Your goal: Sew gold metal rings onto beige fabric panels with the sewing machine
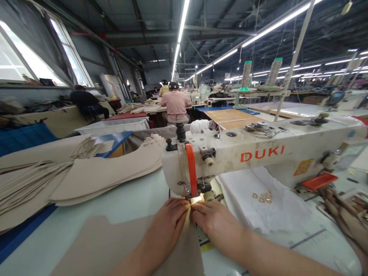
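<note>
A white sewing machine (258,153) marked DUKI stands across the pale table (120,203). A beige fabric piece (106,245) lies flat in front of it, its far edge under the needle area. My left hand (169,226) rests on the fabric with fingertips pressed at the presser foot. My right hand (215,222) lies beside it, fingers flat on the fabric edge, fingertips meeting the left hand's under the lit needle.
Stacks of cut beige pieces (94,176) lie at the left. White cloth (258,203) with small metal rings (263,197) sits right of the needle. An orange tray (319,181) and two thread cones (247,74) are to the right. A person in pink (175,105) sits ahead.
</note>
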The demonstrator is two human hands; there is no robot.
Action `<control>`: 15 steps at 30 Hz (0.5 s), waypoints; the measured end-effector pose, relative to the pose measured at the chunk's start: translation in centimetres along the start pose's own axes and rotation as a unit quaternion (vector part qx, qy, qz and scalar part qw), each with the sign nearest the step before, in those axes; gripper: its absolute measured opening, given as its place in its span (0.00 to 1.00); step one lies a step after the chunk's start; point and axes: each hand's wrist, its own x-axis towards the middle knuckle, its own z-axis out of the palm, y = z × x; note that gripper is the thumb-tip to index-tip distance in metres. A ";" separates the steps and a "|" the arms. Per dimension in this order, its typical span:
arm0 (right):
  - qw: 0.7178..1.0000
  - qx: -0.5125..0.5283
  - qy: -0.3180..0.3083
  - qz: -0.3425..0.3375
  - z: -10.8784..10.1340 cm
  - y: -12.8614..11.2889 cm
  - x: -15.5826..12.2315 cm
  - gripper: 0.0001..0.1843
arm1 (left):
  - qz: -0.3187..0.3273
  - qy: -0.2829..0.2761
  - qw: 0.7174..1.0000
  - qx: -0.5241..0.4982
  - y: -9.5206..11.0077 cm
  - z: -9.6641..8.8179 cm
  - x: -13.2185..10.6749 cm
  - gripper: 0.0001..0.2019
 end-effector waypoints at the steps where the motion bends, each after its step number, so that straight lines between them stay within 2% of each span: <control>1: 1.000 -0.001 0.001 0.001 0.0 0.0 0.0 0.05 | 0.000 -0.001 1.000 -0.001 0.0 0.0 0.0 0.12; 7: 0.999 0.016 0.008 -0.034 -0.5 -0.6 -0.8 0.05 | -0.004 -0.010 1.000 0.012 0.5 -0.2 -0.3 0.12; 12: 0.998 0.029 -0.007 -0.048 -0.5 -0.7 -0.9 0.05 | 0.016 -0.026 0.996 0.086 0.7 -0.2 -0.9 0.15; 15: 0.998 0.025 -0.017 -0.052 -0.4 -0.6 -0.8 0.04 | 0.024 -0.055 0.990 0.125 0.7 -0.2 -1.2 0.18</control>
